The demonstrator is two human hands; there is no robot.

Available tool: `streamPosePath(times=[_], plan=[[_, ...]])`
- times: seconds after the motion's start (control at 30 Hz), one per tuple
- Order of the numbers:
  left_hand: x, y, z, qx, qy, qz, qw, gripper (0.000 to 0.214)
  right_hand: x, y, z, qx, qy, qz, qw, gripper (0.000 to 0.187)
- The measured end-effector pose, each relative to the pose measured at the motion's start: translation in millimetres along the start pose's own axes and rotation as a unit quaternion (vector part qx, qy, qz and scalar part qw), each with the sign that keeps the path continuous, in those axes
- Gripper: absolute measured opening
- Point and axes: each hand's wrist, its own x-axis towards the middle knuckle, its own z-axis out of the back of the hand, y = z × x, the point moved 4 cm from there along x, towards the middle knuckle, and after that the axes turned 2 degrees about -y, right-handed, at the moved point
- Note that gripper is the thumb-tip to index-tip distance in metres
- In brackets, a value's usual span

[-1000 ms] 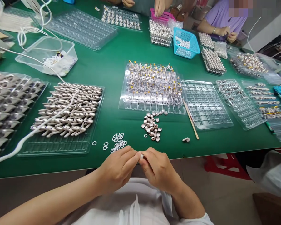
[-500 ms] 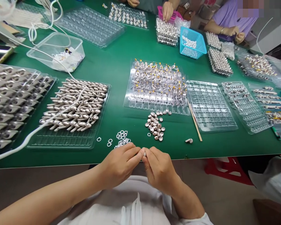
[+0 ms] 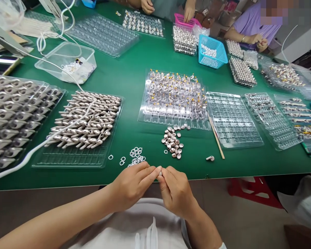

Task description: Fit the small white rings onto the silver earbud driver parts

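Note:
My left hand [image 3: 131, 185] and my right hand [image 3: 175, 190] meet at the table's near edge, fingertips pinched together on a tiny pale part [image 3: 160, 174] between them. Just beyond my left hand lie several small white rings [image 3: 135, 155] on the green table [image 3: 129, 76]. A loose pile of small metallic caps [image 3: 173, 142] sits ahead of my right hand. A single white earbud piece [image 3: 210, 158] rests to the right, near a thin wooden stick [image 3: 216, 137].
A clear tray of beige earbud stems [image 3: 85, 119] lies at left with a white cable [image 3: 28, 155] across it. A full parts tray [image 3: 175, 95] and an empty clear tray [image 3: 233, 119] sit ahead. Other people's hands [image 3: 189, 12] work at the far side by a blue basket [image 3: 211, 52].
Both hands stay pinched on the small part at the table edge. Only the view has shifted slightly.

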Motion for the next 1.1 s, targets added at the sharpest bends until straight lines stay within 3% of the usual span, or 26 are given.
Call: streamPosePath(times=[0.27,0.6,0.93,1.1], plan=[[-2,-5,-6.1,0.082,0.025,-0.004,0.996,0.04,3,5,-10,-0.053,0.006,0.002,0.999,0.022],[0,-4,-5.8,0.105,0.051,-0.027,0.993,0.034,4,2,-15,-0.053,0.006,0.016,0.998,0.02],[6,3,-5.1,0.106,0.042,-0.025,0.993,0.031,13,2,-15,-0.068,-0.016,0.037,0.997,0.021],[14,7,-4.3,0.089,0.016,0.019,0.996,0.026,15,-2,-9,-0.058,-0.009,0.008,0.998,0.02]])
